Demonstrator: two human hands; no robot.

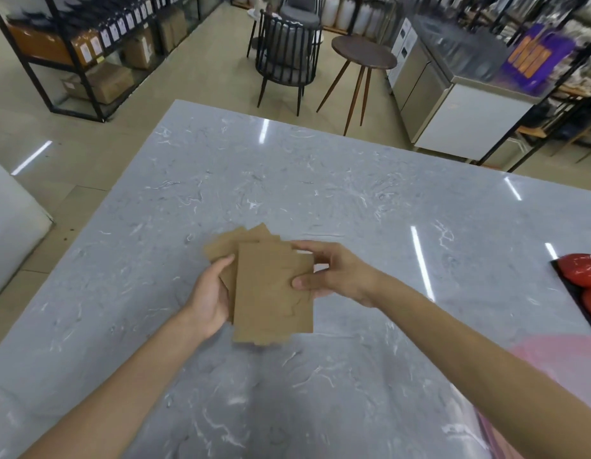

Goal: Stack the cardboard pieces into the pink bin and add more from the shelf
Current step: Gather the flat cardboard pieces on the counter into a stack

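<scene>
Several cardboard pieces (272,293), fanned, above marble counter (353,200).
Left hand (209,298) and right hand (337,274) are gripping the sides, squaring them; next, likely carrying to pink bin (565,369), near right.

1. You stand at a grey marbled countertop (320,193), glossy with streaks of reflected light.
2. At your right edge: red rounded objects (582,270) on a dark tray (565,286).
3. Beyond the counter: a round wooden side table (363,56) beside a black slatted chair (287,51).
4. Far left: a black metal rack (82,54) holding cardboard boxes (105,82).
5. Far right: a steel-topped cabinet (453,94).
</scene>
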